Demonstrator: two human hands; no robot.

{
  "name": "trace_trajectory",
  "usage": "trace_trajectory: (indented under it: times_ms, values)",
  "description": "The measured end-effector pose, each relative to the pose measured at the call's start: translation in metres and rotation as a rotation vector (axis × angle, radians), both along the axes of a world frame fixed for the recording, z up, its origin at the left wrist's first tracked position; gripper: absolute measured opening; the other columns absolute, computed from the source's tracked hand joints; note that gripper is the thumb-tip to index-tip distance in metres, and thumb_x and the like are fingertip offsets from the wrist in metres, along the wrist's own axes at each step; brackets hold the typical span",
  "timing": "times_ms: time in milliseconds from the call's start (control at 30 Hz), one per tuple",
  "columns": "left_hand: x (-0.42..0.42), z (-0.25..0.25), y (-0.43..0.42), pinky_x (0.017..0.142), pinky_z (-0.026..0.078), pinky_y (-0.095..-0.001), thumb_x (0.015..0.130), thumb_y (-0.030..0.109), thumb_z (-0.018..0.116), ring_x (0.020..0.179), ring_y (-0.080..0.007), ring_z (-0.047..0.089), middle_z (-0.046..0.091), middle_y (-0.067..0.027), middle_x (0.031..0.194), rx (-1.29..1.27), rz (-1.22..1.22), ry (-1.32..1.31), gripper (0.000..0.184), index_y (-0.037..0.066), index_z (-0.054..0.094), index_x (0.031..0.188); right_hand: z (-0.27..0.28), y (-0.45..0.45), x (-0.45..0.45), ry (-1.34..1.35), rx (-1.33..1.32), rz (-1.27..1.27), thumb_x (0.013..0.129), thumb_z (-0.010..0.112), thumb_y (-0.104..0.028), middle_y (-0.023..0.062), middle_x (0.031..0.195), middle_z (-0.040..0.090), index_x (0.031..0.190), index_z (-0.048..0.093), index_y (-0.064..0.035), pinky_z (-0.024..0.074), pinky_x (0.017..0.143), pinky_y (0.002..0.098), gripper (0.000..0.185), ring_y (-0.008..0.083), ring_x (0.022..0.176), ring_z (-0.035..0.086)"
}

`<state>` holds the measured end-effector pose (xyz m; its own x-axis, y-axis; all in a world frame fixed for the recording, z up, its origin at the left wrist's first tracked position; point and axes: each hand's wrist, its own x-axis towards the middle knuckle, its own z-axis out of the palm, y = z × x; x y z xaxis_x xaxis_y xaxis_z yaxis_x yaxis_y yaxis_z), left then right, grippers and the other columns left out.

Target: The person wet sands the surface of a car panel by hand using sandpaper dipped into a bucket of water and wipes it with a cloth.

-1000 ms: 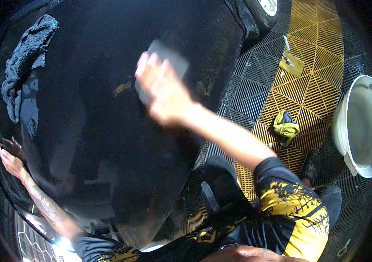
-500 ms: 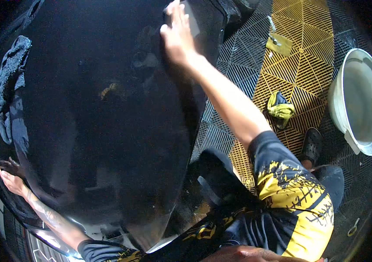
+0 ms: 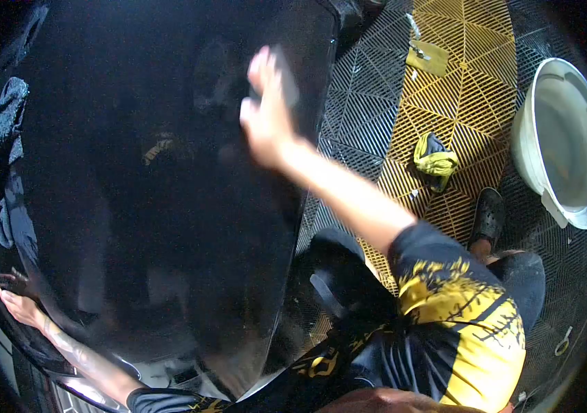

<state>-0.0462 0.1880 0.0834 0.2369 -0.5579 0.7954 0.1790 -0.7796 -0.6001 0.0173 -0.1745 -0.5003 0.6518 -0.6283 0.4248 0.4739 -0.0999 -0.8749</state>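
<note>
A large glossy black panel, like a car's bonnet (image 3: pixel 169 227), fills the left half of the view. My right hand (image 3: pixel 269 124) is over its right part, fingers stretched forward and smeared by motion. A pale grey flat patch (image 3: pixel 286 79) shows beside and under those fingers, seemingly held against the panel; I cannot make out what it is. At the lower left, my left hand (image 3: pixel 22 306) lies with straight fingers on the panel's edge, its reflection just above. A dark grey towel (image 3: pixel 1 158) is draped crumpled along the left edge, above my left hand.
On the black and yellow grid floor (image 3: pixel 472 96) lie a crumpled yellow-green and dark cloth (image 3: pixel 434 158) and a yellowish flat piece (image 3: pixel 428 60). A pale tub (image 3: pixel 524 148) with cloudy liquid stands at right. My shoe (image 3: pixel 489 213) is beside it.
My right hand has slid back toward me over the panel, the grey patch moving with it. My left hand stays on the edge. The whole view has shifted slightly.
</note>
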Motion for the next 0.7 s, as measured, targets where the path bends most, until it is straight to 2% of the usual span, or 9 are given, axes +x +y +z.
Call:
trace_trajectory:
  times_ms: [67, 100, 167, 233, 400, 433, 500, 633, 700]
  values:
    - [0.0, 0.0, 0.003, 0.1, 0.043, -0.039, 0.105, 0.04, 0.025, 0.122, -0.0306, 0.055, 0.058, -0.0121, 0.135, -0.011, 0.01, 0.001, 0.051, 0.013, 0.054, 0.138, -0.011, 0.059, -0.059, 0.088, -0.167, 0.263, 0.079, 0.054, -0.015, 0.0276, 0.159, 0.0, 0.15, 0.006, 0.0086, 0.0055, 0.121, 0.0495, 0.089, 0.0414, 0.149, 0.002]
    - [0.001, 0.002, 0.001, 0.101, 0.043, -0.0388, 0.105, 0.041, 0.025, 0.122, -0.0308, 0.055, 0.058, -0.012, 0.135, -0.019, 0.018, -0.003, 0.052, 0.013, 0.054, 0.137, -0.018, 0.067, -0.068, -0.066, -0.14, 0.211, 0.081, 0.051, -0.02, 0.0281, 0.159, 0.004, 0.15, 0.006, 0.0085, 0.0062, 0.12, 0.05, 0.087, 0.0408, 0.149, 0.003]
    - [0.002, 0.004, 0.003, 0.101, 0.042, -0.0384, 0.105, 0.04, 0.024, 0.123, -0.0314, 0.055, 0.057, -0.0121, 0.136, -0.012, 0.012, 0.009, 0.052, 0.013, 0.055, 0.137, -0.021, 0.041, -0.033, 0.25, -0.332, 0.043, 0.087, 0.046, -0.022, 0.0299, 0.158, 0.007, 0.149, 0.008, 0.0088, 0.0073, 0.12, 0.0486, 0.08, 0.0406, 0.148, 0.007]
    - [0.0, 0.002, 0.004, 0.1, 0.043, -0.04, 0.105, 0.038, 0.022, 0.121, -0.0309, 0.056, 0.058, -0.012, 0.134, 0.032, 0.053, -0.019, 0.051, 0.014, 0.055, 0.137, -0.033, -0.02, 0.034, -0.044, 0.153, -0.111, 0.091, 0.043, -0.022, 0.0322, 0.157, 0.007, 0.148, 0.011, 0.0102, 0.0089, 0.12, 0.0464, 0.073, 0.0411, 0.147, 0.012]
    - [-0.001, 0.001, 0.003, 0.1, 0.043, -0.0411, 0.105, 0.039, 0.023, 0.119, -0.0321, 0.058, 0.059, -0.013, 0.133, 0.062, -0.004, -0.021, 0.051, 0.016, 0.055, 0.136, -0.022, 0.001, 0.0, -0.044, 0.339, -0.007, 0.091, 0.042, -0.017, 0.0235, 0.16, 0.005, 0.15, 0.005, 0.0097, 0.0049, 0.122, 0.0433, 0.074, 0.036, 0.149, 0.003]
    - [0.0, 0.002, 0.006, 0.1, 0.043, -0.0411, 0.105, 0.04, 0.023, 0.119, -0.0323, 0.058, 0.059, -0.013, 0.133, 0.048, 0.006, -0.013, 0.051, 0.016, 0.056, 0.136, -0.028, 0.038, -0.028, 0.257, 0.025, 0.114, 0.087, 0.044, -0.016, 0.0213, 0.161, 0.003, 0.15, 0.002, 0.0089, 0.0017, 0.122, 0.0429, 0.08, 0.0356, 0.15, 0.0]
    - [-0.001, -0.002, 0.002, 0.1, 0.043, -0.0406, 0.105, 0.04, 0.023, 0.12, -0.0316, 0.058, 0.059, -0.0123, 0.133, 0.04, 0.002, -0.016, 0.052, 0.015, 0.056, 0.136, -0.061, 0.087, -0.068, -0.005, 0.07, 0.24, 0.082, 0.05, -0.017, 0.0213, 0.161, 0.001, 0.151, 0.001, 0.007, -0.0021, 0.122, 0.042, 0.088, 0.0373, 0.149, -0.005]
    - [-0.003, -0.004, -0.003, 0.1, 0.043, -0.0396, 0.104, 0.041, 0.023, 0.119, -0.0313, 0.057, 0.057, -0.0116, 0.136, -0.041, 0.108, -0.03, 0.052, 0.015, 0.054, 0.137, -0.059, -0.006, 0.02, -0.015, 0.323, 0.04, 0.092, 0.044, -0.015, 0.026, 0.16, 0.001, 0.151, 0.006, 0.007, 0.0004, 0.121, 0.0441, 0.073, 0.0362, 0.149, 0.0]
    - [0.0, 0.004, 0.01, 0.097, 0.045, -0.0396, 0.105, 0.038, 0.024, 0.116, -0.0315, 0.059, 0.058, -0.0111, 0.135, 0.115, 0.1, -0.046, 0.05, 0.017, 0.056, 0.136, -0.078, -0.061, 0.073, 0.04, 0.152, -0.099, 0.094, 0.043, -0.015, 0.0285, 0.158, 0.006, 0.151, 0.005, 0.0065, 0.0045, 0.121, 0.0434, 0.072, 0.0378, 0.148, 0.007]
